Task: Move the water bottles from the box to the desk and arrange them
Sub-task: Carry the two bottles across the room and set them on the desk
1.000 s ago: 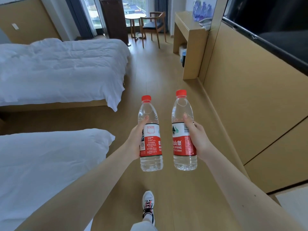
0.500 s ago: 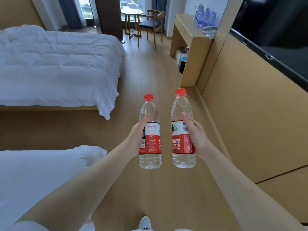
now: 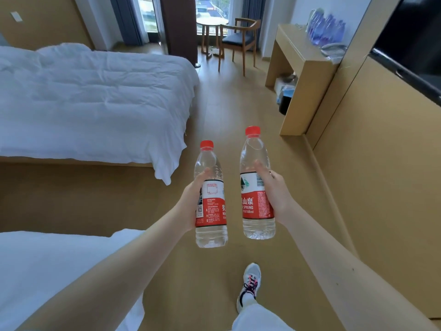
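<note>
Since half a second ago the desk (image 3: 300,60) has drawn closer and larger at 1 o'clock, a shoe (image 3: 249,283) has swung in at 6 o'clock, and the right bottle (image 3: 256,187) now rides a little higher than the left bottle (image 3: 211,209)

Each hand is wrapped round one bottle at the label: the left hand (image 3: 189,204) grips with its thumb up on the clear shoulder, and the right hand (image 3: 276,194) does the same. Both bottles are upright, red caps up, side by side but apart, carried in the air over the floor (image 3: 229,111). No box is in view

From the hands the desk lies ahead at 1 o'clock against the right wall, its long axis running away from the viewer. The right hand is on its side, so I judge that bottle would reach the top first. A blurred cluster of bluish bottles (image 3: 325,29) already stands at the far end of the top

Two white beds lie at 9 and 7 o'clock, a chair (image 3: 241,41) by the window at 12, a dark screen (image 3: 415,32) at 2
</note>
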Available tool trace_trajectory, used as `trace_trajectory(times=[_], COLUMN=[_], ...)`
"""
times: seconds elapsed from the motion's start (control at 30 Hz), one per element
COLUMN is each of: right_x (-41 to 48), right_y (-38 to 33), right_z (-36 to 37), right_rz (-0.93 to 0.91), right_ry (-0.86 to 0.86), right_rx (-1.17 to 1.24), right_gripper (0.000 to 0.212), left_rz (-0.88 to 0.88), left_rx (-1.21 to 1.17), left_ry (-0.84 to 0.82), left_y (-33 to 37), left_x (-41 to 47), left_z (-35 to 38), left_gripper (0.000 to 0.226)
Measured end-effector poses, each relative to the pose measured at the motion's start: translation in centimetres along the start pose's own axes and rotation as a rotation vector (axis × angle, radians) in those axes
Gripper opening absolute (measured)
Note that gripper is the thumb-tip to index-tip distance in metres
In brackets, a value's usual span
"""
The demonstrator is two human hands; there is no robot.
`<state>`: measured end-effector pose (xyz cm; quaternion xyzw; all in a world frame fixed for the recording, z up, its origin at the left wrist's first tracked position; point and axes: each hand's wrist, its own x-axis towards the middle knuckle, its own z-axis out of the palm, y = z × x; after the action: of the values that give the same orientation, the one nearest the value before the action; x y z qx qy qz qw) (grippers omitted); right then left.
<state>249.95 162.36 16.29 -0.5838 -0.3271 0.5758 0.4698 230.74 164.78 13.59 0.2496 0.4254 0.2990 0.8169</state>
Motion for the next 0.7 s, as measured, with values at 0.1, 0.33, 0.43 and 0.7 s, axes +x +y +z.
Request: trace_trajectory(times=[0.1,0.33,0.43,0.7], right_x=[4.4,15.6,20.3,29.3], right_y=[-1.3,-6.2,-8.3,-11.7], right_z=[-0.3,-3.4,-5.5,-9.2], right_rz=[0.016,0.038,0.037,-0.003], right_ry=[-0.038,-0.084,-0.089,-0.087], right_rx=[0.038,0.117,0.145,0.121], right_gripper=[0.069,0.082,0.08,0.032], left_rz=[0.001,-0.002,0.017,0.031], left_rx=[-0.025,-0.036,0.016,0.066], left_ry=[0.012,0.057,0.05,0.014], left_y=[2.4,10.0,12.8,18.2], left_x=[3.4,13.1,17.8,26.0], left_z=[-0.1,3.3,5.8,8.9], left_gripper=[0.053,0.056,0.06,0.055])
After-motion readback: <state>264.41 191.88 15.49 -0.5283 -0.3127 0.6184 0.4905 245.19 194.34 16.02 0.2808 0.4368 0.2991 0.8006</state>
